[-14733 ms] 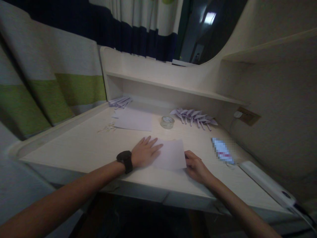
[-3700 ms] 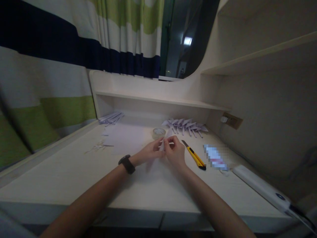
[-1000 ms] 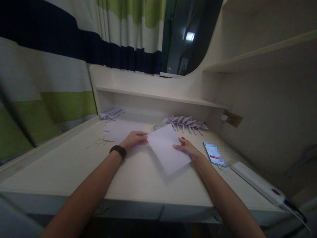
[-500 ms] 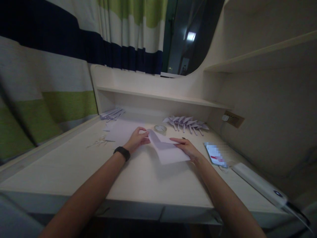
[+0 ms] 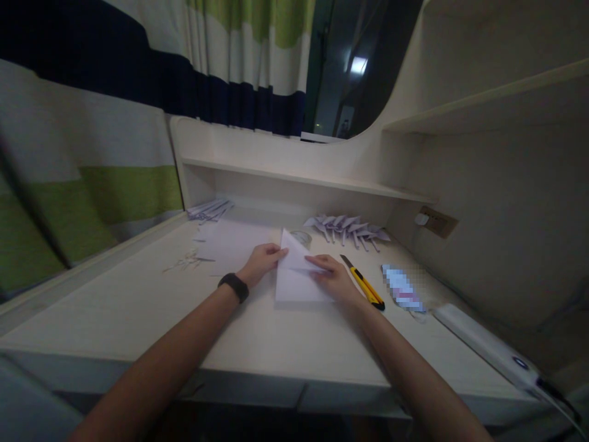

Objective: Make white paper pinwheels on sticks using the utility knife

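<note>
Currently, we have a white paper sheet lying on the pale surface, with its far corner folded up into a point. Our left hand, the wrist carrying a dark watch, pinches the sheet's left edge near the raised corner between thumb and fingers. Our right hand lies flat on the sheet with fingers extended, pressing the folded flap down; its grip is released, clasping nothing.

Just right of the right hand, a yellow utility knife lies on the surface, and a phone lies beyond it. A tape roll sits behind the sheet, partly hidden by the raised corner. A row of folded paper pieces lies under the shelf, a second bundle at far left, and loose flat sheets beside the left hand.
</note>
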Motion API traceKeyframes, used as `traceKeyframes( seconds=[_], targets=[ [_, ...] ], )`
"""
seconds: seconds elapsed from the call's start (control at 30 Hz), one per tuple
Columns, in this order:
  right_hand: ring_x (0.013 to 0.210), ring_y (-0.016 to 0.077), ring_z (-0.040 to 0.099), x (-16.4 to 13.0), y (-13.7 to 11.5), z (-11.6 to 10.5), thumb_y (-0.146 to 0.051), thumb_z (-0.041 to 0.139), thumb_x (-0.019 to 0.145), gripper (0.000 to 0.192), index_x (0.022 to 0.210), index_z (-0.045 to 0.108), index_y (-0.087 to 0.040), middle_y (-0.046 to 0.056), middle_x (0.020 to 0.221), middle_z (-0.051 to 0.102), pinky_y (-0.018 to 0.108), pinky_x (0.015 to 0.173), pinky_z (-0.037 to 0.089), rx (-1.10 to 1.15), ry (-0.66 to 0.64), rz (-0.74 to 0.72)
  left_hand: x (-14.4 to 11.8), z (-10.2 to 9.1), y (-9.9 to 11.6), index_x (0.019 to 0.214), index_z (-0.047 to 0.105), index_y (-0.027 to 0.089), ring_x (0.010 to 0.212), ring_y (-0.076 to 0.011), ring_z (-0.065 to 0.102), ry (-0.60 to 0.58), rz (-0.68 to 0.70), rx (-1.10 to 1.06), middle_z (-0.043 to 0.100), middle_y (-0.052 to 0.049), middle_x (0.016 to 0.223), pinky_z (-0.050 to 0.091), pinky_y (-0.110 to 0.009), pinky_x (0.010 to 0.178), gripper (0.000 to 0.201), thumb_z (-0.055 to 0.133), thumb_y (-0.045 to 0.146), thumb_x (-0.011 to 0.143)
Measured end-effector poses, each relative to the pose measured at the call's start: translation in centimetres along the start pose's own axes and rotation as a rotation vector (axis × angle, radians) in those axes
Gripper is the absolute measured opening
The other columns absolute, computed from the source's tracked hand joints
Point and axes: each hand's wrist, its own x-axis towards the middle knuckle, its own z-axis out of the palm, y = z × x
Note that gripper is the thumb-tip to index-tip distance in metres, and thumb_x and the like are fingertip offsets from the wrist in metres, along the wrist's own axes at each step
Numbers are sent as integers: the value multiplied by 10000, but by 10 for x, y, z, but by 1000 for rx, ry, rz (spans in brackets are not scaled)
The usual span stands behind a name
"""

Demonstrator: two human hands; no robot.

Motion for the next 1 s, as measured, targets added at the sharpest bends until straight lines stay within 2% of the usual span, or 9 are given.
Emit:
traceKeyframes(
  seconds=[0.07,0.13,0.23,0.33,0.43,0.57,0.63,0.77,1.0],
  targets=[
    [1015,234,588,0,-5,-3,-275,739,656,504,1153,652,-266,60,1133,641,351,867,451,161,-9,96,1,0,-1,725,627,110,635,-140,583,30,14,-9,647,-41,718,441,-246,572,371,769,437,619],
    [963,238,616,1,-4,-8,-360,750,656,456,1088,686,-225,77,1080,677,357,837,470,290,118,189,1,0,-1,751,631,110,661,-145,594,53,11,-29,653,-49,755,450,-252,591,367,772,423,621],
    [771,215,648,4,5,-15,-455,757,630,338,771,733,-149,104,829,723,345,756,496,291,389,295,0,0,2,770,628,110,695,-153,605,26,-2,-55,650,-55,780,467,-267,631,359,773,407,631],
    [573,177,611,5,10,-20,-530,751,607,404,547,646,-144,86,603,676,315,625,503,245,472,393,-5,2,6,785,629,117,716,-152,607,-73,1,-72,650,-54,802,470,-273,663,336,768,390,648],
    [538,162,600,5,2,-19,-595,674,676,473,521,609,-153,77,574,651,291,580,498,312,380,446,-12,8,12,776,635,128,685,-141,594,-219,4,-23,648,-45,773,453,-256,632,295,751,378,673],
    [579,154,610,2,-14,-10,-595,637,716,436,765,677,-164,75,730,693,260,547,479,533,52,515,-23,18,15,724,630,139,564,-115,539,-450,-4,107,621,-17,666,371,-218,512,261,735,373,682],
    [540,144,584,1,-17,-6,-537,700,675,404,801,674,-155,63,710,688,245,509,451,574,-16,518,-26,23,14,713,626,139,541,-111,525,-489,-2,140,616,-13,648,345,-213,490,256,732,371,683],
    [523,133,564,1,-17,1,-421,788,597,373,815,670,-141,45,693,676,234,496,422,562,59,486,-26,29,12,726,614,140,580,-132,571,-397,19,135,639,-27,671,390,-224,523,261,744,358,668],
    [555,152,593,19,-23,10,-449,789,569,457,897,637,-169,19,707,680,253,517,442,439,293,391,-25,34,20,1105,614,153,682,-216,665,-126,158,260,713,-63,742,481,-282,585,447,721,329,708]
  ],
)
